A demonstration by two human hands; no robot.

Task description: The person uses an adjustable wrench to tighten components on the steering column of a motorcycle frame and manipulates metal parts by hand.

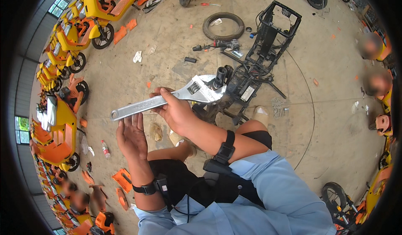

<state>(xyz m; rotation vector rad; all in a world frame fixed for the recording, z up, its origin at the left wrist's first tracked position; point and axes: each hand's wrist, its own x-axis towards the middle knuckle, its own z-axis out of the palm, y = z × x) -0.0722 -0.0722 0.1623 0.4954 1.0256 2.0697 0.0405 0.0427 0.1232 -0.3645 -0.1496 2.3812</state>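
A large silver adjustable wrench [144, 106] lies slantwise in front of me, its head [203, 90] around or against an upright black tube [220, 76] on a bare black scooter frame [268, 46]. Whether the jaws grip the tube I cannot tell. My right hand [176, 111] is closed around the handle just behind the head, thumb on top. Near the handle's far-left end, my left hand [133, 138] is palm up with fingers stretched out, the fingertips against or under the handle. Its fingers are not wrapped around it.
A loose tyre [224, 37], a power drill [220, 44] and a black cylinder [190, 60] lie beyond the wrench. Right of my knee is a pile of chain [276, 107]. A bottle [105, 149] and orange panels [122, 179] lie left. Yellow scooters [65, 130] line the left side.
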